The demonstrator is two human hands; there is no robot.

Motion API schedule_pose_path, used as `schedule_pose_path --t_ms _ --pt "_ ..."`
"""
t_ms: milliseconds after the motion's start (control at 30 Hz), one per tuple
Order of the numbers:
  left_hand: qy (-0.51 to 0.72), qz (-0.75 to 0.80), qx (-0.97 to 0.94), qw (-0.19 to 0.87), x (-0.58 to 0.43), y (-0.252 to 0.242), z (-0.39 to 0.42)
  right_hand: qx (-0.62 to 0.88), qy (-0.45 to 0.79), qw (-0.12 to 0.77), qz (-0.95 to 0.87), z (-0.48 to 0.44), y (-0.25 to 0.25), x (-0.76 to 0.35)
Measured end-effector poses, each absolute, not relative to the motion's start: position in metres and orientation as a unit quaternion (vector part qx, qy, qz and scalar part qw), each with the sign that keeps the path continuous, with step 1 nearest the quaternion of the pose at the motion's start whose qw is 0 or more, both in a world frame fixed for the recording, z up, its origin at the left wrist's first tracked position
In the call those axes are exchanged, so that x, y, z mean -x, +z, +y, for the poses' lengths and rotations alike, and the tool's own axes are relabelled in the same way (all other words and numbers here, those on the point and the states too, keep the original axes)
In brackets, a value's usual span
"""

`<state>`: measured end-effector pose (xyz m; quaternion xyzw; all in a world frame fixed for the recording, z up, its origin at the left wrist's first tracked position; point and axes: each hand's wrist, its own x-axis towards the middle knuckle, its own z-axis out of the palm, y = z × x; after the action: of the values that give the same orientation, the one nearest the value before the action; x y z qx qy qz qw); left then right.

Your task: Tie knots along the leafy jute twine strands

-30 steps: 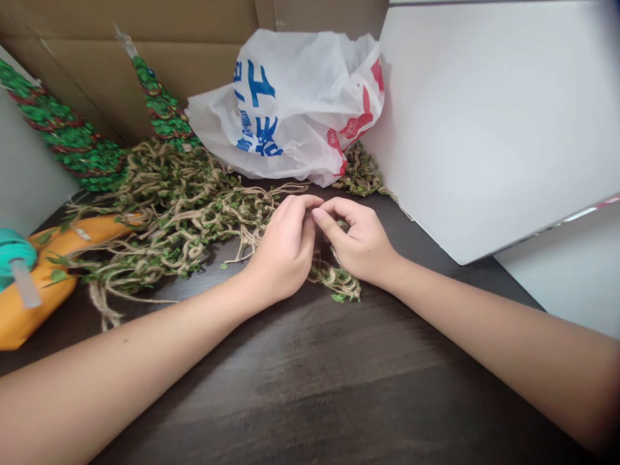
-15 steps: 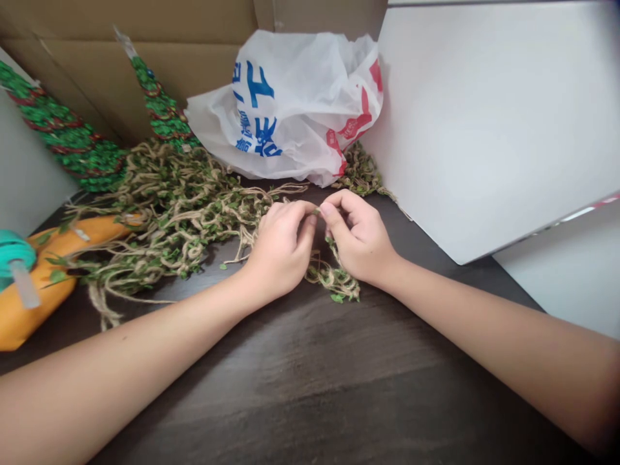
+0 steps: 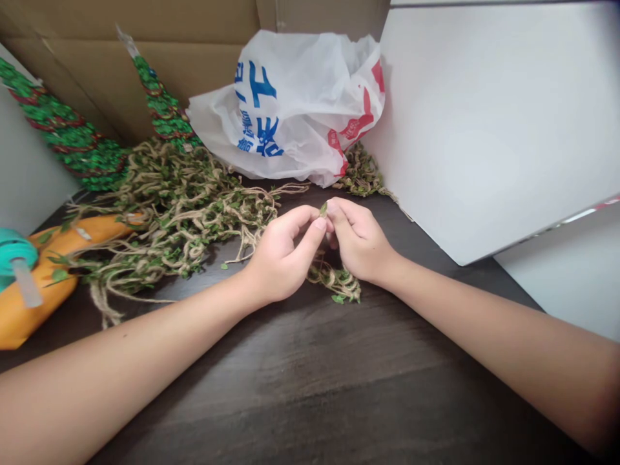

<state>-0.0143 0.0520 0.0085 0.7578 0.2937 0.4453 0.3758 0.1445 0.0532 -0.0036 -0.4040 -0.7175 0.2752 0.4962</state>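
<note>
Now your left hand (image 3: 283, 258) and right hand (image 3: 361, 242) close narrowly, pinching a small green leaf (image 3: 323, 208) between them; jute leaf garland (image 3: 184, 223) lies at ten o'clock on the bench (image 3: 310, 381).

We have a dark wood-grain table (image 3: 310, 387) carrying a tangled heap of jute twine strung with small green leaves (image 3: 179, 219) toward the left, a crumpled white plastic bag printed in blue and red (image 3: 285, 110) at the far side, and a long orange object (image 3: 48, 290) at the left edge.

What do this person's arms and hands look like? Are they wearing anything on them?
The left hand and right hand are bare, without gloves. The left forearm and right forearm are bare too: no sleeves, watch, bracelet or rings show.
</note>
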Motion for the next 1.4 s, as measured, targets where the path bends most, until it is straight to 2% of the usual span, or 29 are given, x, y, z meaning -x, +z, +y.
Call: schedule_pose_path --t_ms 300,533,733,967,1400 --pt "0.487 0.319 -0.729 0.359 0.014 0.002 0.056 0.426 0.258 0.474 -0.726 0.055 -0.006 -0.145" --pt "0.486 0.333 -0.73 0.346 0.013 0.0 0.058 0.413 0.295 0.486 -0.712 0.054 -0.007 -0.144" --pt "0.496 0.354 -0.743 0.278 0.012 0.0 0.063 0.407 0.299 0.476 -0.72 0.056 -0.012 -0.145" --pt "0.494 0.372 -0.744 0.253 0.012 0.001 0.064 0.412 0.268 0.475 -0.73 0.058 -0.011 -0.144" --pt "0.489 0.331 -0.737 0.328 0.017 0.002 0.06 0.418 0.204 0.432 -0.773 0.056 -0.004 -0.143"
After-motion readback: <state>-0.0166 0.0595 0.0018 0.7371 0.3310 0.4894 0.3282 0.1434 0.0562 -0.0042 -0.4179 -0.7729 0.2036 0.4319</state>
